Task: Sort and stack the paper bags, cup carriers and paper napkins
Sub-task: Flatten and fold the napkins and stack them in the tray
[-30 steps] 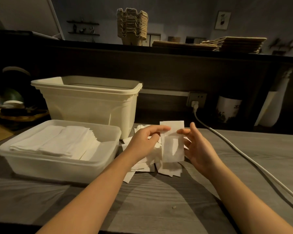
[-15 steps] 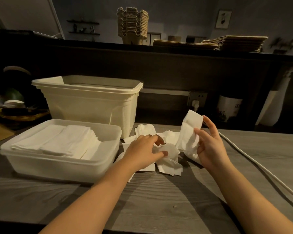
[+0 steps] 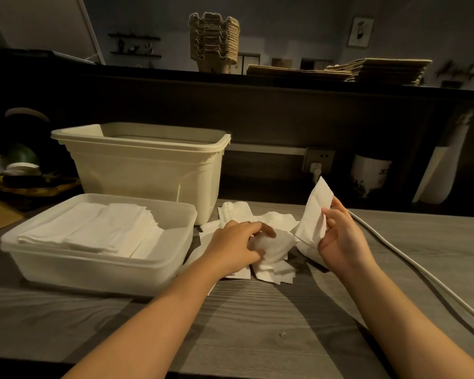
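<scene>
Left hand (image 3: 236,242) lowered, gripping napkin pile (image 3: 274,272); bin (image 3: 137,170) behind

Napkin pile (image 3: 260,228) lies right of tray (image 3: 99,272), before bin (image 3: 140,170).

White napkins (image 3: 274,220) heaped, cup carriers (image 3: 214,42) stacked, paper bags (image 3: 378,69) piled flat

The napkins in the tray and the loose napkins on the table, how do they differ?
The tray napkins lie flat in neat stacks in the shallow tray; the loose napkins form a jumbled heap on the table. The tray napkins look smooth, some loose napkins crumpled. No hand touches the tray napkins; the left hand and right hand each hold a loose napkin. Both are white paper.
</scene>
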Demonstrator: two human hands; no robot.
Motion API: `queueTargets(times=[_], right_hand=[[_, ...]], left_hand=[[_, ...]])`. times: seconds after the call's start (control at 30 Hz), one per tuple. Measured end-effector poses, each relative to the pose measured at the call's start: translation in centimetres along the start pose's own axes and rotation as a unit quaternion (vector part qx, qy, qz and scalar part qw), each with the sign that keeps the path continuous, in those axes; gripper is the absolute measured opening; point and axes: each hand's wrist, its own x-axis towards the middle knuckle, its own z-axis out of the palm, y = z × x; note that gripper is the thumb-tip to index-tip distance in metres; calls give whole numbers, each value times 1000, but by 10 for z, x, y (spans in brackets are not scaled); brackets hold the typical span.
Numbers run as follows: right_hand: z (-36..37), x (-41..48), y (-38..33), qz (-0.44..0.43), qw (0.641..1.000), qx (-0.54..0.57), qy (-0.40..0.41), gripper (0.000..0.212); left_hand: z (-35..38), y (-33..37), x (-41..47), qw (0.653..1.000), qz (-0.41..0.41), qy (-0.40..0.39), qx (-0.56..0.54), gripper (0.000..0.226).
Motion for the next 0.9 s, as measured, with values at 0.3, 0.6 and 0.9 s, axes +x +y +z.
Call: queueTargets(times=[0.3,0.6,0.9], right_hand=[[2,-3,1,31,1000,-2,-3,46],[6,-5,-3,49,998,18,-17,41],[7,-11,-4,66,996,60,-14,10]], left_hand=[[-9,0,5,966,-31,112,-233,21],[-13,-1,9,933,-64,149,-322,27],[-13,1,6,937,-58,173,-298,26]])
